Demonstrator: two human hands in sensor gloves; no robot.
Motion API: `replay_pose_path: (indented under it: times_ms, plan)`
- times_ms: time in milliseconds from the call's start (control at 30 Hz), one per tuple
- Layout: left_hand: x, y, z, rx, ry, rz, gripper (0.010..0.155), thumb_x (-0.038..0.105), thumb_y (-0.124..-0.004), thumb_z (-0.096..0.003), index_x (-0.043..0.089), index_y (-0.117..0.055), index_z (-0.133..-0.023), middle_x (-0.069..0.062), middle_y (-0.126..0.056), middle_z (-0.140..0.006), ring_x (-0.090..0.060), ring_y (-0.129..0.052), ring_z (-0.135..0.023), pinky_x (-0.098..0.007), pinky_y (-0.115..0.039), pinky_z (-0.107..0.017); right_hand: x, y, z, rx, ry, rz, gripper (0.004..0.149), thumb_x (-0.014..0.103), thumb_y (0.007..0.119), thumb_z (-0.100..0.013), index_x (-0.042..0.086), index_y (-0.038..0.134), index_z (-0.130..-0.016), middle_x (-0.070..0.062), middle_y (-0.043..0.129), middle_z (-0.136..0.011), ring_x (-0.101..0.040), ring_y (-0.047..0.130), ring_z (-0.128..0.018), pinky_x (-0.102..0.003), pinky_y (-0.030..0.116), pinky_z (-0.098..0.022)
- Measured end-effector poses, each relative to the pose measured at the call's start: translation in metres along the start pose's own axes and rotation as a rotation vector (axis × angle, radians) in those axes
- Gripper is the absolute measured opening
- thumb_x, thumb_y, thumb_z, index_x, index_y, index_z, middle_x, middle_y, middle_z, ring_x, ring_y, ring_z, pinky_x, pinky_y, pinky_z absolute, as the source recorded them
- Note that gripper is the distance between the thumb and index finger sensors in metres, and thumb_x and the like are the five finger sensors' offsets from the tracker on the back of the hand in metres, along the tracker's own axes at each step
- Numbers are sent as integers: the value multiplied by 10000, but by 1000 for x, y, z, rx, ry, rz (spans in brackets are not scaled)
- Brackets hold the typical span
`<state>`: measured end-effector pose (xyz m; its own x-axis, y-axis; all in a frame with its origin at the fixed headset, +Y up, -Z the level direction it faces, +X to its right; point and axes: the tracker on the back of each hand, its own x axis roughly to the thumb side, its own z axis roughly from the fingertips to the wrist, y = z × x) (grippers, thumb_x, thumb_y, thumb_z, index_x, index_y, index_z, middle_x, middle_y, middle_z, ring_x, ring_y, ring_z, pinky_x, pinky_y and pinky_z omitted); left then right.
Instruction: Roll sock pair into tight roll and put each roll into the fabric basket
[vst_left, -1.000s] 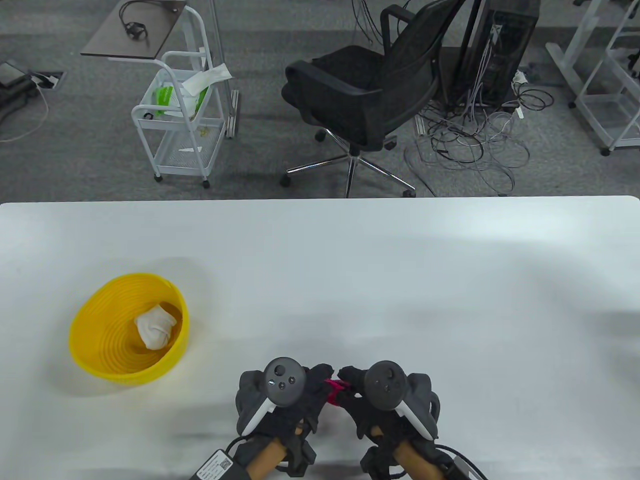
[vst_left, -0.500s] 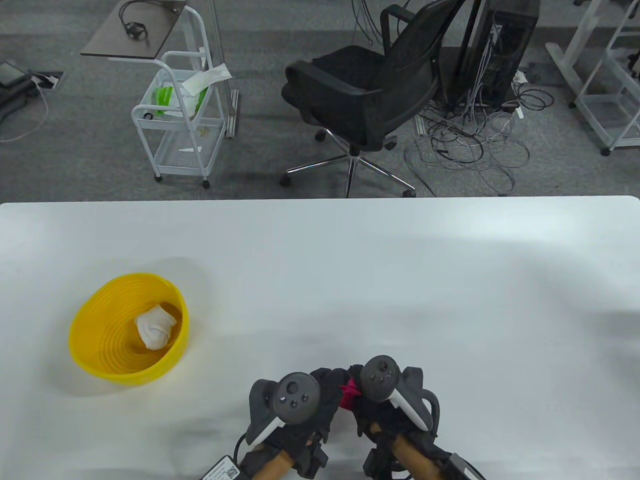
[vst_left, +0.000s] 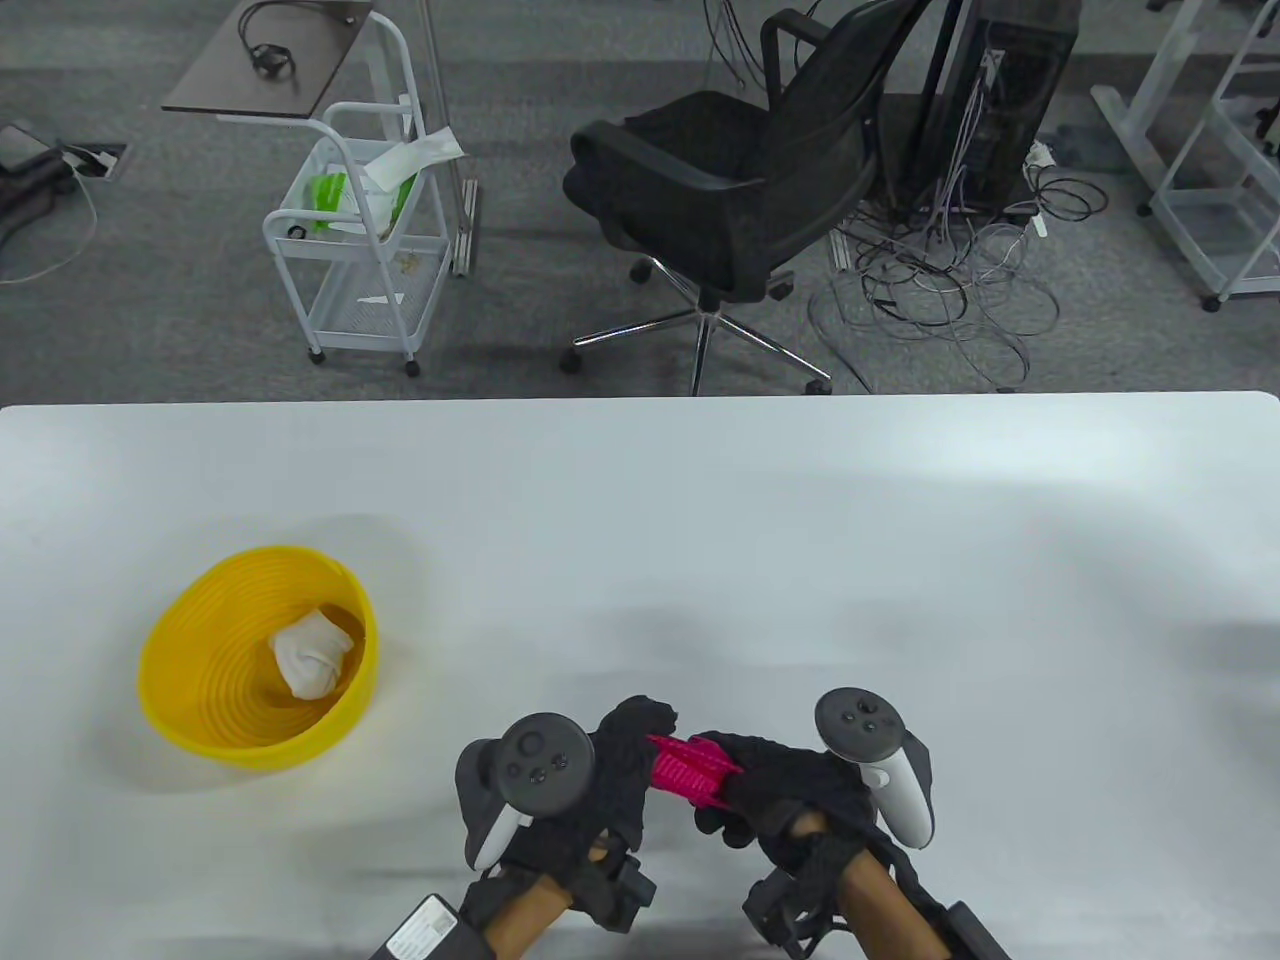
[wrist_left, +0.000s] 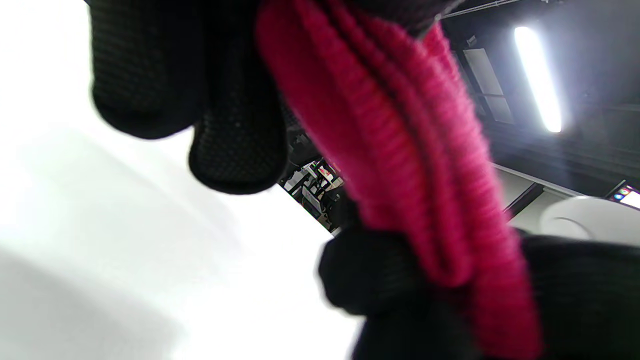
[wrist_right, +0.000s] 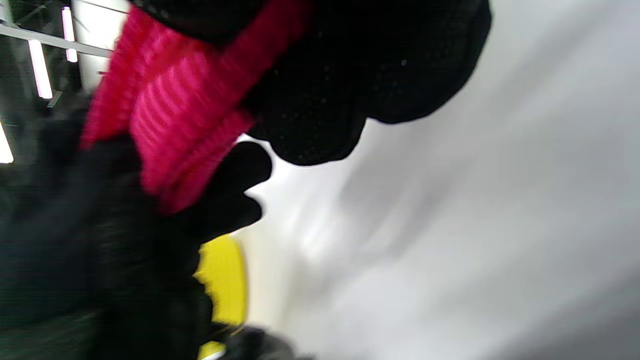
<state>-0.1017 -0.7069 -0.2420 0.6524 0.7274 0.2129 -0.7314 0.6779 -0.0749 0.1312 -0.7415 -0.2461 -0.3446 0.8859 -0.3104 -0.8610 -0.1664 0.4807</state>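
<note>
Pink socks (vst_left: 685, 772) stretch between both hands above the desk's (vst_left: 700, 520) near edge, the left hand (vst_left: 600, 780) and right hand (vst_left: 790, 790) each curled tight on one end. Well to the left, the yellow basket (vst_left: 200, 720) holds a white sock roll (vst_left: 310, 655).

We cannot see either end of the pink sock pair (vst_left: 685, 772): gloved fingers cover them. Both wrist views are blurred, the yellow basket (wrist_right: 225, 280) just a smear at bottom.

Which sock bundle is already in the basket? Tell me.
The white sock roll, lying inside the yellow basket. The pink socks are held between the left hand and right hand.
</note>
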Motion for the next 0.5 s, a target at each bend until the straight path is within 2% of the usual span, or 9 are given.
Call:
replay_pose_path:
  times_ms: [67,100,200,233,367,433,500]
  plan:
    - [-5,2,-1,1,9,46,458,346,-680,-415,295,-780,-859,-155,-854,-928,-277,-1133,-610,-415,-940,-414,4,0,2,45,-51,-21,428,242,742,-478,238,717,-905,36,929,-831,-93,1042,-640,-388,874,-495]
    - [-6,2,-2,1,11,48,466,352,-680,-415,309,-779,-868,-122,-853,-938,-289,-1122,-622,-426,-929,-427,4,1,2,60,-67,-27,423,246,743,-481,247,717,-904,43,926,-834,-94,1037,-652,-389,865,-510]
    - [-12,0,-3,-41,49,-21,508,399,-654,-411,376,-739,-911,-104,-834,-965,-308,-1081,-654,-460,-884,-460,5,-1,2,79,-88,-22,396,250,762,-480,289,749,-874,61,925,-831,-107,1031,-665,-394,849,-530]
    - [-15,0,-3,-21,42,-15,519,414,-650,-402,379,-742,-912,-90,-882,-923,-296,-1087,-624,-459,-887,-446,6,0,3,98,-97,-35,395,249,772,-478,291,754,-870,57,919,-839,-116,1025,-682,-403,838,-545]
    - [-15,4,-4,-13,19,76,520,382,-676,-396,300,-768,-902,-73,-977,-782,-258,-1121,-525,-440,-913,-391,6,1,0,175,-104,-45,392,255,783,-475,303,762,-863,66,919,-850,-119,1017,-701,-421,817,-571]
    - [-19,6,-4,-11,40,129,508,351,-697,-394,242,-800,-879,-85,-1022,-718,-238,-1162,-447,-422,-950,-333,6,4,0,230,-113,-53,393,257,791,-473,305,765,-862,64,909,-864,-132,1000,-721,-440,794,-593]
    - [-23,7,-4,-38,84,230,501,336,-719,-392,222,-818,-869,-99,-1033,-702,-242,-1170,-430,-428,-954,-315,9,6,0,230,-119,-19,393,259,795,-469,314,772,-857,68,911,-866,-134,992,-725,-451,783,-602]
